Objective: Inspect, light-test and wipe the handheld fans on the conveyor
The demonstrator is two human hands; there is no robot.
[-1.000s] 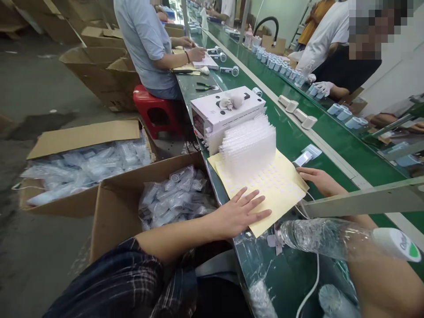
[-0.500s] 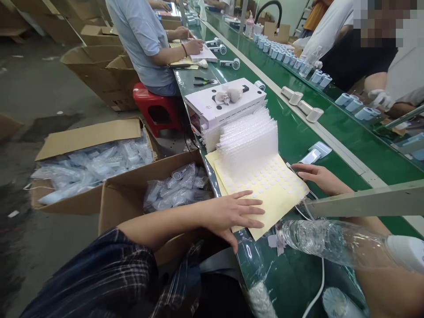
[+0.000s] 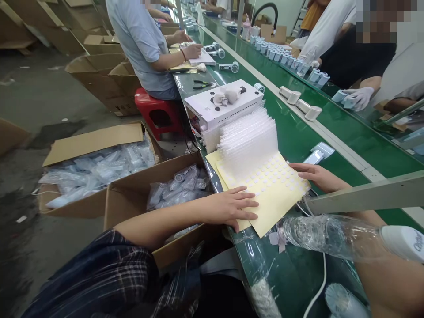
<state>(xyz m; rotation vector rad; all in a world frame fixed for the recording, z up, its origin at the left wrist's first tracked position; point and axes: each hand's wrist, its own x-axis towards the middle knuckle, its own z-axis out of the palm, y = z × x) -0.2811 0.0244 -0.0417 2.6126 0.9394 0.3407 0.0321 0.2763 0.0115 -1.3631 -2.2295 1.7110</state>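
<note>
Along the green bench, the left hand now tucks its thumb in — loosely spread, gripping nothing visible — atop the yellow sheet, open right hand at its edge, seemingly steadying it.

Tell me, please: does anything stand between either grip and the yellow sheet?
Nothing visible stands between the left grip and the yellow sheet, on which it partly lies. Nor does anything visible block the right grip, at the sheet's right edge. The bubble-wrap stack covers the sheet's far part.
</note>
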